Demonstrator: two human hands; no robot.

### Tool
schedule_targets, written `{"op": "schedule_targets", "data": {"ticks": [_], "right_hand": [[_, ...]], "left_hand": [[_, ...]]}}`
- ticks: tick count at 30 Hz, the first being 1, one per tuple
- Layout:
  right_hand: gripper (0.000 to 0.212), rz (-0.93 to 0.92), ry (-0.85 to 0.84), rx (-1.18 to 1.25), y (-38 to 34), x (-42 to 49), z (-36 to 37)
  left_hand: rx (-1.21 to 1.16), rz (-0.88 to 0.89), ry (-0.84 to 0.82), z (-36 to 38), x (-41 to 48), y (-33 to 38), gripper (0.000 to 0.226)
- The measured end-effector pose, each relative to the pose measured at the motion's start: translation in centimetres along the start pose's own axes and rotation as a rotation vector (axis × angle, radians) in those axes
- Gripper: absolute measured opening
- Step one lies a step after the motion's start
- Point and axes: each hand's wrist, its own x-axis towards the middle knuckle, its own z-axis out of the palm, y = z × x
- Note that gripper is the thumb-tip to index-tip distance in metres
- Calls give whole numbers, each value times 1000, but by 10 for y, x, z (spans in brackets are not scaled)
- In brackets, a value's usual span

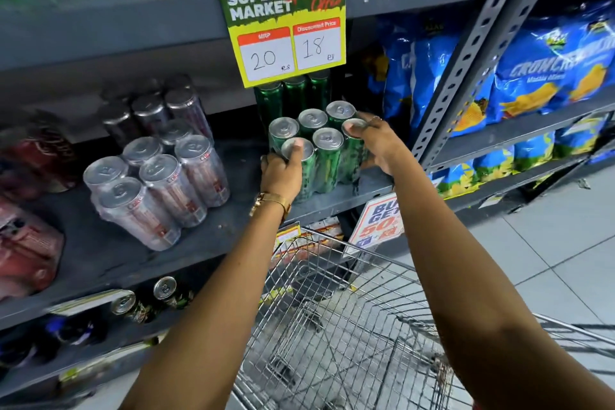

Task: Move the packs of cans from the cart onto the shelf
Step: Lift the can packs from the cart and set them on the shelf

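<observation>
Gripping green can pack (316, 146) between left grip (283, 173), right grip (376, 143), on shelf (332, 200)

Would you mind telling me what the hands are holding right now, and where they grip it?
Both hands hold the pack of green cans on the shelf: the left hand at its front-left corner, the right hand on its right side.

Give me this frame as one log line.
phase: placing | object: green can pack on shelf | left hand: gripping | right hand: gripping | cart: no packs visible
</observation>
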Motion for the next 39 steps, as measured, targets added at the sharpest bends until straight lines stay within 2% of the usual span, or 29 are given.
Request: {"op": "schedule_targets", "data": {"ticks": [12, 19, 21, 23, 26, 28, 29, 31, 32, 33, 35, 37, 39], "right_hand": [[58, 20, -16, -58, 5, 4, -3], [54, -16, 40, -101, 2, -11, 5], [56, -118, 189, -346, 1, -22, 14], [55, -320, 389, -545, 1, -41, 32], [41, -698, 494, -414, -2, -77, 79], [34, -798, 397, -315, -8, -90, 119], [35, -786, 303, -313, -12, -93, 140], [40, -676, 75, -370, -19, -90, 179], [43, -599, -28, -397, -22, -88, 197], [45, -519, -109, -413, -24, -84, 212], [45, -387, -190, -397, -26, -79, 233], [44, -301, -183, -333, -25, -74, 241], [43, -261, -153, -261, -23, -71, 243]], "left_hand": [[55, 32, -10, -7, 1, 5, 62], [-66, -22, -90, -14, -7, 7, 66], [-87, -14, -111, -20, -17, 5, 68], [-104, 40, -28, -35, -34, -3, 64], [-175, 242, 250, -75, -67, -25, 49], [-132, 390, 502, -109, -87, -37, 45], [-91, 408, 637, -125, -93, -43, 47], [1, 329, 861, -151, -97, -50, 55], [29, 221, 918, -162, -95, -53, 60], [36, 91, 914, -171, -90, -57, 65], [-40, -117, 751, -185, -76, -64, 70], [-222, -152, 516, -191, -62, -68, 67], [-296, -122, 435, -190, -55, -69, 65]]}}
